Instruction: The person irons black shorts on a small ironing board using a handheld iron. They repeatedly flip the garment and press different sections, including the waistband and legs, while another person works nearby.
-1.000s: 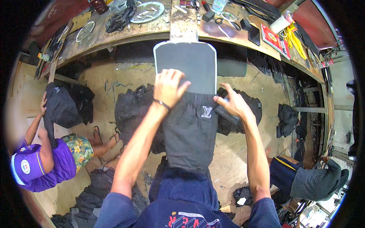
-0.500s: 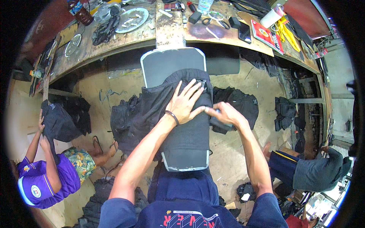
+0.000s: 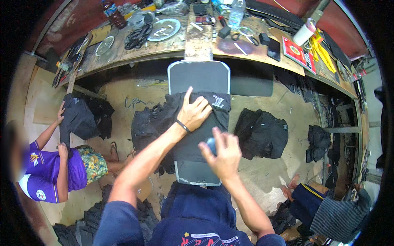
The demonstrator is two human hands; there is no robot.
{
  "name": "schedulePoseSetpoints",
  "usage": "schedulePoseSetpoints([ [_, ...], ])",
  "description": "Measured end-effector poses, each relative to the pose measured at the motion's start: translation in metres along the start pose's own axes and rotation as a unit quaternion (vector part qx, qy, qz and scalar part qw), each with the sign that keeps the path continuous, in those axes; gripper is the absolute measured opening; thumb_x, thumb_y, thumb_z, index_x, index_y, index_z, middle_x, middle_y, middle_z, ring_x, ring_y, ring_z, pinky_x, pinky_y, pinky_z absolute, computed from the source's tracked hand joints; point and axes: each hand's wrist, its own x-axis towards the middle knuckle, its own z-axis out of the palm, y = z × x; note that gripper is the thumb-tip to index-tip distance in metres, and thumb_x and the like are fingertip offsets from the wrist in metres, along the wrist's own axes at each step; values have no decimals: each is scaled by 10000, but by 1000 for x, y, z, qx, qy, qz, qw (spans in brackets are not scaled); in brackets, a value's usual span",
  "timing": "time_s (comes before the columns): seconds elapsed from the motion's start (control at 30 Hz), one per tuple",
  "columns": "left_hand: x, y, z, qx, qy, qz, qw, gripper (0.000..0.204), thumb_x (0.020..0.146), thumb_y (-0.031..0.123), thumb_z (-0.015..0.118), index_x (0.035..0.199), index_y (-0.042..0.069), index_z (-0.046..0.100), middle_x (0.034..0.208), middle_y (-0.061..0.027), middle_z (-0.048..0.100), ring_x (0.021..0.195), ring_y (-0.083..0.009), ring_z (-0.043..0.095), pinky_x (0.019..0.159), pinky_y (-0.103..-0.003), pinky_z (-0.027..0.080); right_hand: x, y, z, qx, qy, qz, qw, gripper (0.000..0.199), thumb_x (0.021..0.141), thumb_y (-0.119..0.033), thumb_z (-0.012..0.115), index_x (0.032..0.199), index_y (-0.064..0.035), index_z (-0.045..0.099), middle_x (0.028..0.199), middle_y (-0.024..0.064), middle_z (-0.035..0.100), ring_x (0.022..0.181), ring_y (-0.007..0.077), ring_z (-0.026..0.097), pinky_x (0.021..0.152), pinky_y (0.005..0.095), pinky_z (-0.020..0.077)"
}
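A black garment [image 3: 191, 143] with a small pale emblem is drawn over a long, dark padded board [image 3: 199, 78] with light edges. My left hand [image 3: 194, 115] presses on the cloth left of the emblem, its index finger stretched out and the others slightly bent and apart. Over the garment's right edge, my right hand [image 3: 225, 153] is curled around a small blue-grey rounded thing [image 3: 211, 145]. Motion blur and the fingers hide what kind of thing that is. The rest of the garment hangs bunched off the board's left side.
A wooden bench [image 3: 131, 63] ahead carries a plate [image 3: 164, 30], bottles, scissors and a phone [image 3: 273, 49]. Black garments [image 3: 262, 133] lie to the right, with more cloth on the floor. A person [image 3: 57, 168] at left handles dark cloth; another person [image 3: 340, 217] sits at right.
The garment now lies smoother and squarer on the board, its emblem fully showing. My right hand has left the cloth's right edge near my left thumb and come nearer to me, blurred.
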Motion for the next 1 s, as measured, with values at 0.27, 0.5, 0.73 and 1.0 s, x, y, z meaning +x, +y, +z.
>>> schedulePoseSetpoints([
  [0.27, -26, -9, 36, -113, 101, -9, 988, 337, 911, 342, 808, 1189, 242, 646, 1156, 13, 626, 1121, -190, 639, 1118, -563, 433, -37, 4, 49, 77, -183, -3, 980, 610, 772, -407, 971, 1203, -48, 734, 1029, 98, 671, 925, 283, 642, 812, 419, 552],
  [0.5, 10, -58, 40, -220, -131, -145, 956, 604, 753, 626, 843, 1106, 162, 688, 1153, -64, 676, 1178, -259, 632, 974, -513, 461, 29, 13, 84, 89, -191, -92, 973, 603, 726, -410, 993, 1112, -41, 713, 998, 100, 656, 920, 306, 635, 811, 431, 549],
  [0.73, 19, -75, 62, -145, -48, -120, 981, 815, 572, 697, 911, 1125, 141, 690, 1477, -115, 584, 1527, -387, 421, 1182, -770, 291, 62, -4, 108, 37, -154, -43, 986, 558, 689, -326, 976, 1082, -39, 701, 989, 117, 666, 937, 339, 635, 858, 475, 539],
  [1.0, 21, -64, 45, -156, -84, -166, 970, 946, 526, 693, 949, 1250, 140, 694, 1764, -129, 324, 1682, -397, 160, 1245, -870, 70, 75, 0, 79, 80, -153, -58, 983, 489, 659, -288, 999, 995, -71, 717, 854, 95, 666, 768, 324, 645, 776, 460, 559],
])
